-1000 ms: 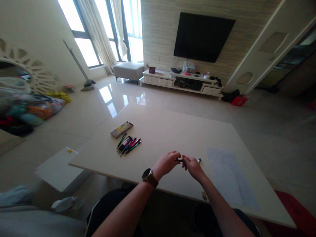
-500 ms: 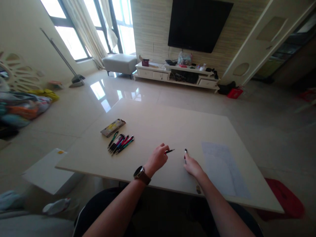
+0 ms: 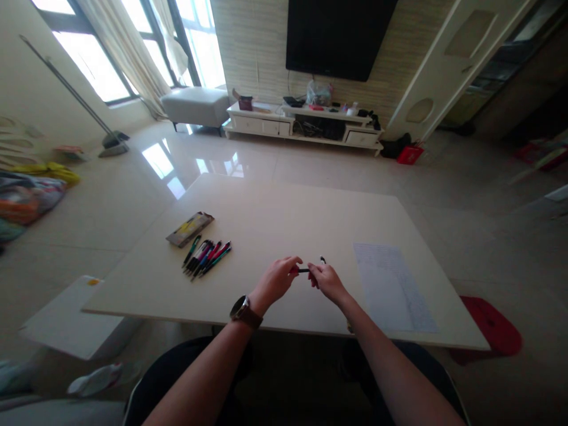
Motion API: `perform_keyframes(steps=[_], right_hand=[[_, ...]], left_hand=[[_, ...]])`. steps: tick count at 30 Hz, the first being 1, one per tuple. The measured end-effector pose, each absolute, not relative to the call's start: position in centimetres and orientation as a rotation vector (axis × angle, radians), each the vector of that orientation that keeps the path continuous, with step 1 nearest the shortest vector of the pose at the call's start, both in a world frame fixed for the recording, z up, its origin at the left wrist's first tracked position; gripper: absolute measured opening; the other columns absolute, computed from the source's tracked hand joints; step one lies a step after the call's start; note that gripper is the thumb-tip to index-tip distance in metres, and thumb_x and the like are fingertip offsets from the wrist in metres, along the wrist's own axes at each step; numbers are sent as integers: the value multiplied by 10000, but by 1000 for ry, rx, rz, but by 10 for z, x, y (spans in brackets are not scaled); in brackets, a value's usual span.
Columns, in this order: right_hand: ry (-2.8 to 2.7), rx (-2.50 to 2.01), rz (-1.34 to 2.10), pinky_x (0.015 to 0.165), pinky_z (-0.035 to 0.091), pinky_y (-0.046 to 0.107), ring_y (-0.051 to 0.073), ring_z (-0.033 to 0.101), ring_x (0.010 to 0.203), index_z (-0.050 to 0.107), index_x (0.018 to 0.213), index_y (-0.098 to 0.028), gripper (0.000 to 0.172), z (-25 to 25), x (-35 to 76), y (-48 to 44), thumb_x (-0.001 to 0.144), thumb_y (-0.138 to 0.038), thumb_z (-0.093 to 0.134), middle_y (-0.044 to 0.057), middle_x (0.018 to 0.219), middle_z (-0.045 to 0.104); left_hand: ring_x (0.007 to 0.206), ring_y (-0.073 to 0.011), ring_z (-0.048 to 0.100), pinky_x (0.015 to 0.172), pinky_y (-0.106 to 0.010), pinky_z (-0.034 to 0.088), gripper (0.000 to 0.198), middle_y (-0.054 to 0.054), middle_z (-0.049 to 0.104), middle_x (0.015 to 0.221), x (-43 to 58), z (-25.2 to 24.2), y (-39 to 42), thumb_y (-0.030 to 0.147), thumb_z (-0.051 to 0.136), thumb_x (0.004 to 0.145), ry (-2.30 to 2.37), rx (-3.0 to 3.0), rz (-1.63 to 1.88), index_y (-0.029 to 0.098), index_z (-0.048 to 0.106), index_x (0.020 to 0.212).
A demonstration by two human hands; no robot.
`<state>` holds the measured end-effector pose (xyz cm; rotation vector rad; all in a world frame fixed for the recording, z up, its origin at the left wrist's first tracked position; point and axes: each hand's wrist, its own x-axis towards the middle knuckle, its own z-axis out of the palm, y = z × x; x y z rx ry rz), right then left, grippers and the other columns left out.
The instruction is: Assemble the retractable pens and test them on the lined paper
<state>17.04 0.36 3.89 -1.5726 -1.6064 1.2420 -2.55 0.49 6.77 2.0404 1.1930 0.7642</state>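
My left hand (image 3: 276, 283), with a watch (image 3: 240, 307) on its wrist, is closed around a dark pen (image 3: 303, 270) above the table. My right hand (image 3: 327, 281) pinches the other end of that pen, so it spans the short gap between both hands. A small black-and-white pen end (image 3: 322, 260) shows just beyond my right hand; whether it lies on the table or is held, I cannot tell. To the left, several pens (image 3: 206, 258) lie in a loose row beside a grey-and-yellow flat box (image 3: 190, 229).
A sheet of paper (image 3: 390, 290) lies on the white table (image 3: 275, 219) to the right of my hands. A red stool (image 3: 492, 328) stands by the right edge. Past the table are a low TV cabinet (image 3: 255, 125) and a grey bench (image 3: 197, 107).
My right hand has moved left to meet the left hand and now grips the pen's tip end. The whole view has shifted slightly.
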Motion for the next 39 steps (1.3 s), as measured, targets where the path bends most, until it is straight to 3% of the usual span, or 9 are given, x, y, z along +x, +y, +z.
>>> perform_keyframes(steps=[7, 10, 13, 18, 23, 29, 34, 39], right_hand=[[-1556, -1396, 1261, 546, 406, 246, 134, 540, 610, 632, 825, -172, 254, 37, 166, 4, 796, -424, 647, 11, 700, 633], [-1490, -1360, 1263, 558, 435, 256, 139, 556, 623, 621, 854, -173, 266, 38, 164, 6, 827, -437, 612, 14, 713, 628], [-1416, -1391, 1274, 486, 393, 245, 119, 496, 511, 592, 842, -177, 299, 36, 163, 8, 867, -471, 544, -24, 609, 554], [-1387, -1430, 1230, 499, 397, 225, 113, 515, 548, 568, 894, -186, 233, 33, 166, 9, 779, -376, 640, -43, 636, 554], [-1459, -1462, 1357, 522, 398, 249, 114, 503, 529, 592, 703, -163, 399, 33, 167, 8, 892, -498, 487, 11, 599, 577], [-1466, -1399, 1356, 574, 427, 252, 136, 572, 639, 603, 815, -172, 205, 37, 168, 8, 772, -369, 638, 23, 732, 652], [-1445, -1393, 1402, 557, 428, 280, 139, 546, 559, 602, 717, -165, 383, 37, 168, 8, 899, -473, 463, 47, 639, 635], [-1509, -1429, 1259, 579, 434, 260, 142, 568, 646, 616, 831, -180, 158, 38, 169, 7, 774, -325, 645, 16, 726, 637]], left_hand=[[756, -154, 650, 688, -251, 450, 266, -14, 738, 858, -31, 68, 10, 117, 614, 847, 1203, 1976, 775, 234, 649, 1083], [757, -147, 656, 705, -244, 459, 298, 3, 734, 844, -34, 68, 12, 108, 628, 830, 1207, 1931, 801, 237, 636, 1098], [793, -155, 665, 735, -252, 471, 335, 1, 735, 864, -36, 69, 13, 96, 614, 828, 1218, 1957, 791, 240, 626, 1130], [801, -169, 675, 750, -266, 479, 326, 0, 738, 858, -37, 68, 13, 104, 609, 831, 1243, 2021, 748, 247, 635, 1123], [814, -166, 680, 758, -262, 492, 315, -7, 738, 879, -37, 66, 14, 109, 608, 838, 1230, 2009, 774, 244, 633, 1121], [796, -163, 679, 762, -275, 508, 279, -10, 738, 870, -39, 64, 16, 128, 608, 847, 1227, 1982, 787, 233, 626, 1105], [817, -162, 681, 779, -283, 505, 288, -2, 738, 877, -39, 63, 17, 114, 617, 846, 1229, 1996, 795, 241, 621, 1104], [819, -167, 680, 766, -283, 492, 285, 2, 737, 873, -39, 63, 17, 110, 614, 851, 1229, 2028, 777, 248, 621, 1101]])
